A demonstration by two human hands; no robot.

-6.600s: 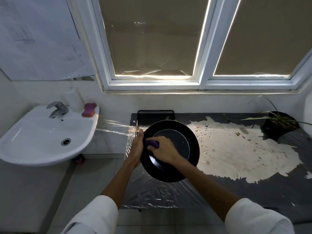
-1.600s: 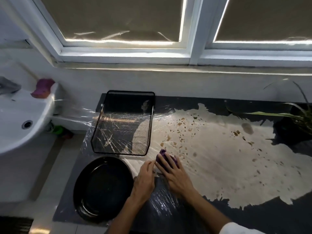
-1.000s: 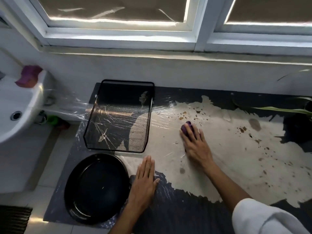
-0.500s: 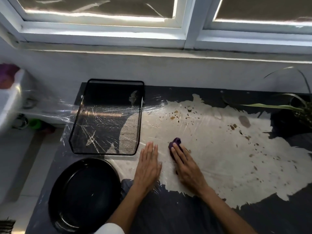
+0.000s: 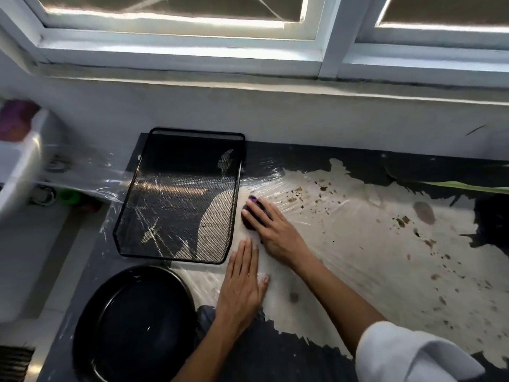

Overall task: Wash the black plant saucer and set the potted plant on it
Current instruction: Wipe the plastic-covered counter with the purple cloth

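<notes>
**A:** Whereabouts of the black saucer point(image 5: 132, 326)?

**B:** At the near left corner of the counter point(image 5: 275, 362), lying flat, hollow side up, glints along the rim. Touched by neither hand.

**A:** And the potted plant point(image 5: 465, 186)?

**B:** Over at the right edge, well apart from the saucer, mostly cut off. Just one long green leaf and a dark bulk beneath.

**A:** Left hand point(image 5: 242, 288)?

**B:** Flat on the clear film point(image 5: 344, 216) covering the counter, palm down, fingers straight and together, grasping nothing. Just right of the saucer, near the front right corner of the black mesh tray point(image 5: 179, 197).

**A:** Right hand point(image 5: 271, 230)?

**B:** Further back, just beside the tray's right side. Fingers stretched out and released, pressing down on a small purple sponge point(image 5: 252, 202), not curled round it. White sleeve point(image 5: 407, 357) pushed up the forearm.

**A:** Anything else on top?

**B:** Mesh tray toward the back left corner, close to the wall under the window frame point(image 5: 179, 55). Pale patch point(image 5: 371, 257) across the middle, with brown crumbs point(image 5: 294, 199) scattered on it toward the back and right.

**A:** Off the counter?

**B:** White sink point(image 5: 19, 166) past the left edge, blurred, with a pink-purple block point(image 5: 15, 118) on its rim.
</notes>
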